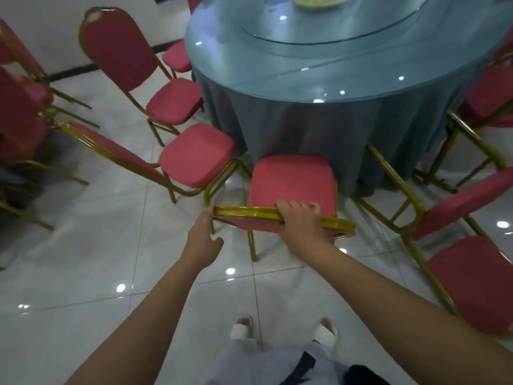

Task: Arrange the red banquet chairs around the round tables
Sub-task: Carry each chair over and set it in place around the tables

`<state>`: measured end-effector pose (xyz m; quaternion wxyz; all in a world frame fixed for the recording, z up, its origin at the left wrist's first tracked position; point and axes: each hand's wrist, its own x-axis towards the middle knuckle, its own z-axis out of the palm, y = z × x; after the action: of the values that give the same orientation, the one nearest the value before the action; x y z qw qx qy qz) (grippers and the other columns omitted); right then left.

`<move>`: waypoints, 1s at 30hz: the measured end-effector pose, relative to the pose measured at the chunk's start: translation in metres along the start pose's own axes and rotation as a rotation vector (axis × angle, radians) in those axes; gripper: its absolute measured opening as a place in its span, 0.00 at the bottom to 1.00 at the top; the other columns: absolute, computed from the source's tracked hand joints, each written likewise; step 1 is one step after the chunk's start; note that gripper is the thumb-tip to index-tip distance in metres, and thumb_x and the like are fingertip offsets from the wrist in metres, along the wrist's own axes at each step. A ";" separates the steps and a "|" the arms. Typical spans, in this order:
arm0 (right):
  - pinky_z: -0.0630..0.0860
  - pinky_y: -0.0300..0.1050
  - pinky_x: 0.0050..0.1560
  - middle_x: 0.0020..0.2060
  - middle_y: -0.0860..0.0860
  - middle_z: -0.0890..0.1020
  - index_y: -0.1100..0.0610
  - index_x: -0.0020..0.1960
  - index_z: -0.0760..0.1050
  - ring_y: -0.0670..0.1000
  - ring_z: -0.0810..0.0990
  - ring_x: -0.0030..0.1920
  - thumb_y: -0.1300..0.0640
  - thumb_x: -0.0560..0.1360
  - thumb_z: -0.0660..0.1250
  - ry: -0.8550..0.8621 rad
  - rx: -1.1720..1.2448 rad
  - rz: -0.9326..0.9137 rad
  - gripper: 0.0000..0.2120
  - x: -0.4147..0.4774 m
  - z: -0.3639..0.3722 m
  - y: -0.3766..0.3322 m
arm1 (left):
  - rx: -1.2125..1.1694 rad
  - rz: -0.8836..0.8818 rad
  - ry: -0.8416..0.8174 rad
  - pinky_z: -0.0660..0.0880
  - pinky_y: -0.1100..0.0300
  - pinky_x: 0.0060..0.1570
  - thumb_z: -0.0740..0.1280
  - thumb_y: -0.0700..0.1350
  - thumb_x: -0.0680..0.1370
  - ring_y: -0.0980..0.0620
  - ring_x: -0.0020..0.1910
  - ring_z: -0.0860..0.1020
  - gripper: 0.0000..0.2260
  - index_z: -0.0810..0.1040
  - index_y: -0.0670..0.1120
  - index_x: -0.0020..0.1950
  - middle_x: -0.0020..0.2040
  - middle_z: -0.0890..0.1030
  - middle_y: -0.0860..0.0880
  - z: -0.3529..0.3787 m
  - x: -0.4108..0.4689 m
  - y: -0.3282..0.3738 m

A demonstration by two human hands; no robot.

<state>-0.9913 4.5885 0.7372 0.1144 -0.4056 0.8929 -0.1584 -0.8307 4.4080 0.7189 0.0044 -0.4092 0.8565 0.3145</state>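
Observation:
A red banquet chair (291,179) with a gold frame stands right in front of me, its seat facing the round table (333,79) draped in a teal cloth. My right hand (301,218) is closed over the top rail of its backrest. My left hand (204,240) touches the rail's left end with the palm, fingers loosely spread. A second red chair (194,154) stands to its left, almost touching it. A third red chair (125,51) stands farther left at the table.
More red chairs stand at the right (469,279), one tipped against the table (488,98), and a cluster at the left edge (19,107). A glass turntable (333,26) sits on the table. White glossy floor tiles (97,245) lie around my feet (243,326).

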 end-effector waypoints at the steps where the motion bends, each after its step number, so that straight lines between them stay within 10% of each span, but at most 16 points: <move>1: 0.61 0.54 0.65 0.54 0.46 0.78 0.46 0.64 0.68 0.53 0.76 0.58 0.54 0.77 0.64 0.003 0.021 -0.003 0.16 -0.001 0.001 0.002 | -0.006 0.000 -0.006 0.65 0.55 0.68 0.70 0.36 0.74 0.47 0.74 0.64 0.40 0.53 0.55 0.79 0.77 0.62 0.51 -0.003 0.002 0.002; 10: 0.45 0.66 0.74 0.80 0.43 0.42 0.33 0.76 0.35 0.50 0.42 0.79 0.31 0.73 0.59 -0.019 0.161 0.421 0.42 -0.099 0.017 0.035 | 0.226 0.560 -0.186 0.52 0.44 0.75 0.68 0.53 0.74 0.46 0.78 0.48 0.35 0.53 0.63 0.77 0.80 0.51 0.51 -0.002 -0.023 0.088; 14: 0.47 0.60 0.75 0.80 0.45 0.42 0.39 0.79 0.44 0.53 0.42 0.79 0.29 0.74 0.58 -0.070 0.209 0.818 0.41 -0.195 0.043 0.045 | 0.227 0.942 -0.307 0.44 0.50 0.75 0.65 0.50 0.77 0.53 0.78 0.38 0.33 0.52 0.63 0.78 0.80 0.42 0.57 0.032 -0.059 0.103; 21: 0.54 0.59 0.76 0.80 0.47 0.49 0.39 0.78 0.53 0.54 0.49 0.79 0.33 0.75 0.61 0.107 0.389 1.278 0.35 -0.316 0.061 0.018 | 0.474 1.013 -0.746 0.47 0.46 0.76 0.63 0.54 0.77 0.44 0.78 0.38 0.35 0.49 0.62 0.79 0.81 0.41 0.51 0.114 -0.094 0.096; 30: 0.53 0.58 0.77 0.80 0.48 0.50 0.41 0.79 0.52 0.54 0.47 0.79 0.36 0.77 0.61 0.185 0.603 1.379 0.34 -0.364 0.064 0.067 | 0.655 1.017 -0.896 0.47 0.47 0.75 0.64 0.55 0.75 0.45 0.79 0.40 0.36 0.48 0.64 0.78 0.81 0.43 0.53 0.204 -0.146 0.156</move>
<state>-0.7814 4.8946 0.6811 0.2180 0.3082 0.8684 -0.3215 -0.8938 4.6934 0.6777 0.3282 0.2263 0.9058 0.1434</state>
